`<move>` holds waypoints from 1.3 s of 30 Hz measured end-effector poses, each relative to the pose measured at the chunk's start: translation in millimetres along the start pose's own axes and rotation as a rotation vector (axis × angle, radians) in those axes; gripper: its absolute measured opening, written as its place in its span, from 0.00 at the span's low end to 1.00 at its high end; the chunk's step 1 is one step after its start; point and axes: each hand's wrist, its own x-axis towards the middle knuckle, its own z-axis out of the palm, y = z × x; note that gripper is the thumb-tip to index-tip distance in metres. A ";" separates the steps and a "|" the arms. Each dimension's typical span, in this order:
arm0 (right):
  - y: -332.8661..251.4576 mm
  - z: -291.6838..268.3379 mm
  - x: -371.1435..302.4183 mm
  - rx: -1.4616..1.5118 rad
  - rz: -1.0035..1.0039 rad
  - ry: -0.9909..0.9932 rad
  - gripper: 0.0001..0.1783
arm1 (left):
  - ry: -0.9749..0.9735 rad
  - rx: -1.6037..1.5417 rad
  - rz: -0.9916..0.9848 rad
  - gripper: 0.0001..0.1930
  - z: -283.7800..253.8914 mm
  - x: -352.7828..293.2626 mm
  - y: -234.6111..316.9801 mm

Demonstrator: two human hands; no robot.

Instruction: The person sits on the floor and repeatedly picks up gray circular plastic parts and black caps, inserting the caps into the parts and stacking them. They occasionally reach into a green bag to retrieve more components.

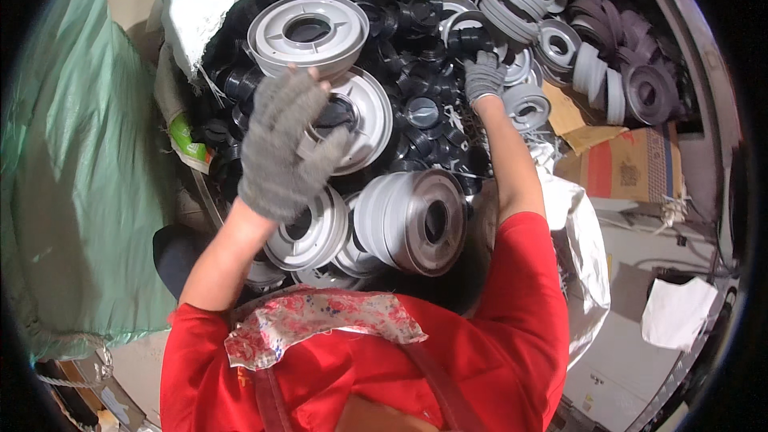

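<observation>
My left hand (pixel 284 144), in a grey knit glove, is open with its fingers apart, over a stack of light-grey plastic wheel-shaped parts (pixel 371 134). Just beyond its fingertips lies another pale round part (pixel 268 32) with a ribbed face and a dark centre hole. My right hand (pixel 485 78), gloved too, reaches farther out on the right. Its fingers are curled together at a black round plastic cap (pixel 470 40), and their undersides are hidden. Between the hands lie many small black plastic caps (pixel 422 112) in a heap.
Close to my body sit more grey wheel-shaped parts (pixel 412 222). Grey and darker rings (pixel 512 8) are piled at the far right, above a cardboard box (pixel 624 168). A white woven sack (pixel 188 8) surrounds the heap. Green sheeting (pixel 80 176) hangs at left.
</observation>
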 end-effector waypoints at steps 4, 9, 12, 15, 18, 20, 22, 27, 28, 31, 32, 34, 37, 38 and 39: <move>-6.1 -6.5 11.5 0.022 0.094 -0.134 0.16 | -0.064 -0.135 -0.011 0.25 9.8 -14.9 10.5; 21.6 -14.8 9.7 0.172 0.156 0.008 0.16 | -0.133 -0.280 -0.108 0.21 19.3 -12.4 27.4; 54.4 -45.4 -26.1 0.693 0.100 -0.012 0.20 | -0.239 -0.568 -0.455 0.21 27.7 -8.3 46.5; 34.4 -140.7 -102.6 0.700 -0.115 0.178 0.15 | -0.343 -0.958 -0.853 0.24 47.7 -2.0 50.2; 12.0 -197.7 -165.5 0.769 -0.424 0.347 0.11 | -0.221 -1.502 -1.081 0.25 61.4 14.6 61.0; 4.9 -204.1 -189.7 0.744 -0.644 0.562 0.09 | -0.152 -1.708 -1.197 0.18 57.5 20.5 76.1; 2.8 -227.0 -211.4 0.789 -0.521 0.358 0.11 | -0.203 -1.468 -1.106 0.17 60.8 21.3 73.2; 13.9 -243.6 -215.2 1.068 -0.196 0.540 0.19 | -0.252 -1.147 -0.736 0.19 23.4 18.2 80.4; 5.6 -250.5 -215.5 1.163 -0.123 0.584 0.20 | -0.218 -1.432 -0.892 0.16 24.5 14.6 75.9; -19.0 -272.4 -210.9 1.133 -0.234 0.616 0.23 | -0.152 -1.929 -1.099 0.12 16.1 5.3 80.2; -25.9 -268.5 -209.4 1.158 -0.291 0.565 0.24 | -0.085 -1.534 -0.774 0.11 29.4 -12.0 70.9; -32.8 -261.5 -209.7 1.209 -0.406 0.471 0.25 | -0.058 -1.280 -0.612 0.12 21.8 -20.2 74.5; -24.8 -275.1 -203.7 1.209 -0.477 0.221 0.28 | -0.156 -1.517 -0.901 0.14 -5.8 -18.3 84.8; -30.5 -283.9 -206.9 1.225 -0.325 0.141 0.33 | -0.187 -1.455 -0.889 0.14 -13.3 -19.3 89.2; -30.0 -292.5 -206.6 1.108 -0.367 0.137 0.35 | -0.220 -1.396 -0.872 0.14 -17.1 -20.0 91.9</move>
